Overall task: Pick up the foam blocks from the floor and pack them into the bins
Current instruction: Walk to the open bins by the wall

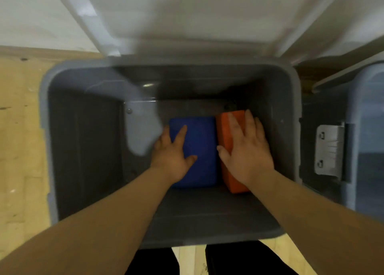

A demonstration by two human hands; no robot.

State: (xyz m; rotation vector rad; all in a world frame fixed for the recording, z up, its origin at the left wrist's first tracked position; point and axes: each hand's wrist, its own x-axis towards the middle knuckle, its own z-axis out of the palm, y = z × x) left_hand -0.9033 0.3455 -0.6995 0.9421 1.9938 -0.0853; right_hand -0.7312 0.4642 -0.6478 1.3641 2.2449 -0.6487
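Note:
I look down into a deep grey bin [44,129] with its white lid [187,15] swung up at the back. Two foam blocks rest on the bin's bottom, side by side and touching. The blue foam block [202,137] lies flat. My left hand [172,156] grips its left edge, thumb and forefinger on top, other fingers hidden over the side. The orange foam block [224,127] stands tilted against the bin's right wall. My right hand [247,154] lies over it with fingers spread and the thumb on its left face.
A second, bluish bin [365,129] with a white latch [328,150] stands against the right side. Pale wooden floor [18,129] shows at the left and below the bin. My dark trouser legs [239,260] are at the bin's near edge.

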